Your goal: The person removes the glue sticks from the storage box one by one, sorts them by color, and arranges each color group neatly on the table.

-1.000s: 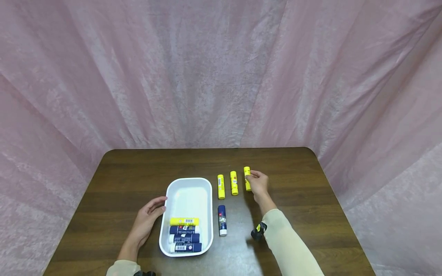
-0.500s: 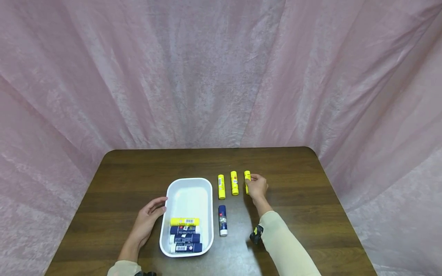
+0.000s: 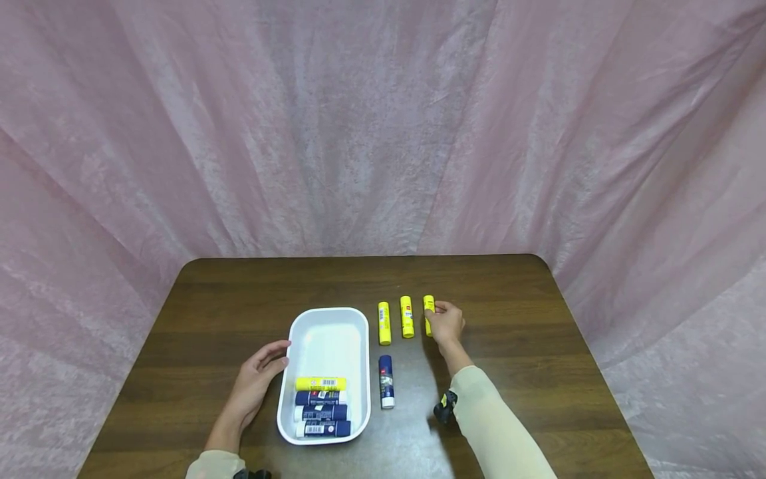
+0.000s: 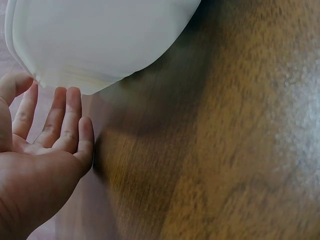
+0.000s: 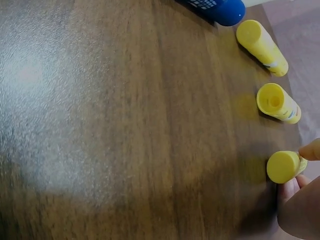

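My right hand [image 3: 445, 321] pinches the rightmost of three yellow glue sticks [image 3: 428, 308] lying in a row on the brown table [image 3: 509, 372]; the right wrist view shows its round end [image 5: 282, 166] between thumb and fingers [image 5: 311, 150]. Left of it lie the other two yellow sticks [image 3: 406, 316] [image 3: 383, 323]. A blue glue stick [image 3: 385, 380] lies below them. My left hand [image 3: 258, 376] rests with relaxed, straight fingers [image 4: 65, 120] against the left side of the white tray [image 3: 326, 332], which holds one yellow stick [image 3: 320, 384] and three blue ones [image 3: 321, 414].
A pink cloth [image 3: 383, 126] hangs behind and around the table. The table's far edge [image 3: 359, 258] is near the cloth. Bare wood lies to the right of my right hand and left of the tray.
My right hand has drawn the rightmost yellow stick slightly toward me, into line with the other two. The left hand and tray have not moved.
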